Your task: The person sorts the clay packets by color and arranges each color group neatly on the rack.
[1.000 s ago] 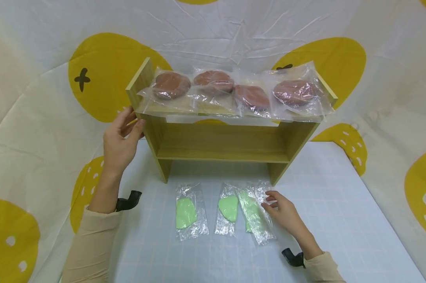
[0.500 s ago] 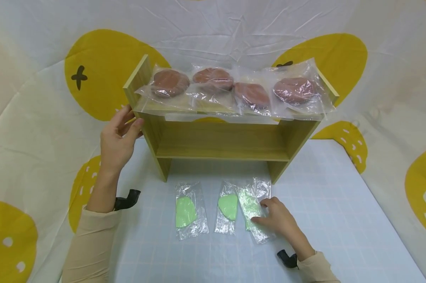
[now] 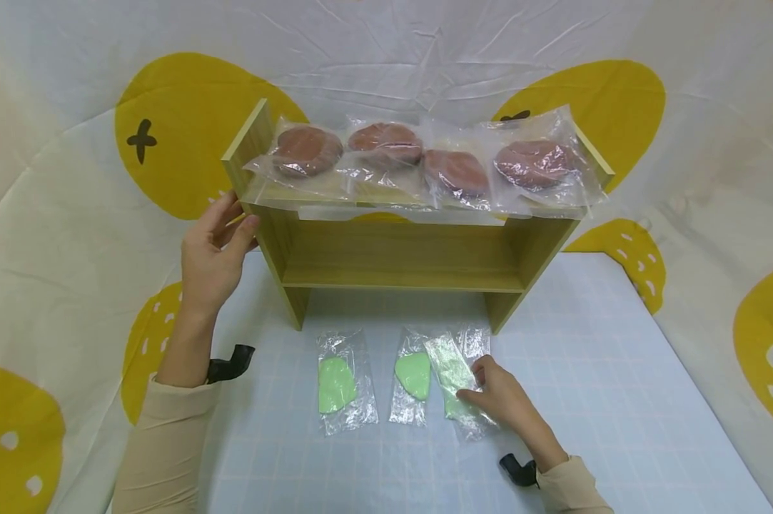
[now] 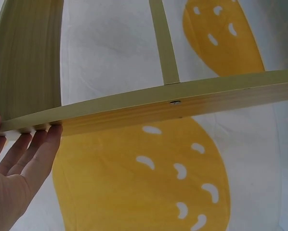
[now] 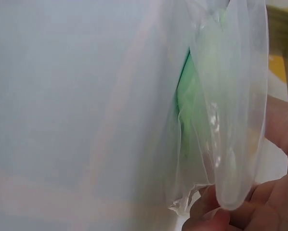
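Note:
My left hand (image 3: 214, 260) rests its fingertips against the outer side of the wooden shelf (image 3: 402, 260). In the left wrist view the fingers (image 4: 38, 154) lie nearly straight on its side panel (image 4: 124, 103). My right hand (image 3: 509, 394) pinches a clear plastic bag (image 3: 450, 364) holding a flat light-green piece, between thumb and fingers. Close up in the right wrist view, the bag (image 5: 230, 144) stands partly raised, with the green piece (image 5: 197, 91) behind folded plastic. To its left lie two similar bags with green pieces (image 3: 414, 375), (image 3: 337, 385).
Several clear bags with round reddish-brown patties (image 3: 453, 171) cover the shelf's top board. The shelf stands on a pale checked tablecloth (image 3: 360, 471), before a white cloth backdrop (image 3: 386, 57) with yellow shapes. A black curved piece sits at each wrist.
My right hand has moved left onto the rightmost green-piece bag and taken hold of it. The bag has shifted slightly and folded. My left hand stays at the shelf's side.

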Available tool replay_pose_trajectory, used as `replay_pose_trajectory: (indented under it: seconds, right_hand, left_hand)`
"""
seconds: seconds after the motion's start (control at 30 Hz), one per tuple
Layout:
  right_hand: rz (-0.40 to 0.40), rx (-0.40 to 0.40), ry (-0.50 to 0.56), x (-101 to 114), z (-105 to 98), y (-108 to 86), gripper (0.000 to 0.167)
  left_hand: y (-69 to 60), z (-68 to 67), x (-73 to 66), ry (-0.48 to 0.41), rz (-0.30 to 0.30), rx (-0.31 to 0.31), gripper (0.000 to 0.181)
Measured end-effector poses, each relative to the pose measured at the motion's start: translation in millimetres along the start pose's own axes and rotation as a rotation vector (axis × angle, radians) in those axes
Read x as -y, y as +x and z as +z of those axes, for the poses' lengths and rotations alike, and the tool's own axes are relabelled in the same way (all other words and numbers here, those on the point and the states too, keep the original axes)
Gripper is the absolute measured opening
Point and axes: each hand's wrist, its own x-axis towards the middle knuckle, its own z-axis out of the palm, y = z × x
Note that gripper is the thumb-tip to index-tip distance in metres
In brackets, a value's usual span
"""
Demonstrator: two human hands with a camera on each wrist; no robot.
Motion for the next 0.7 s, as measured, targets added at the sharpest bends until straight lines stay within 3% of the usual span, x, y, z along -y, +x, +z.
replay_pose_trajectory:
  seconds: [0.3,0.53,0.7]
  right_hand:
    - [0.011,0.024,0.180,-8,-6,-1.5,0.043]
    - [-0.037,0.151,0.427,-18,-12,-2.0,0.045]
    - [-0.089,0.208,0.545,-19,-16,-4.2,0.045]
  left_hand:
    - [-0.2,-0.2,1.0,0.003,0.010,-0.005,0.045]
    - [-0.3,-0.5,0.5,0.010,0.005,-0.006,0.045]
    - [-0.3,-0.7,-0.1,0.029,-0.004,-0.008,0.046]
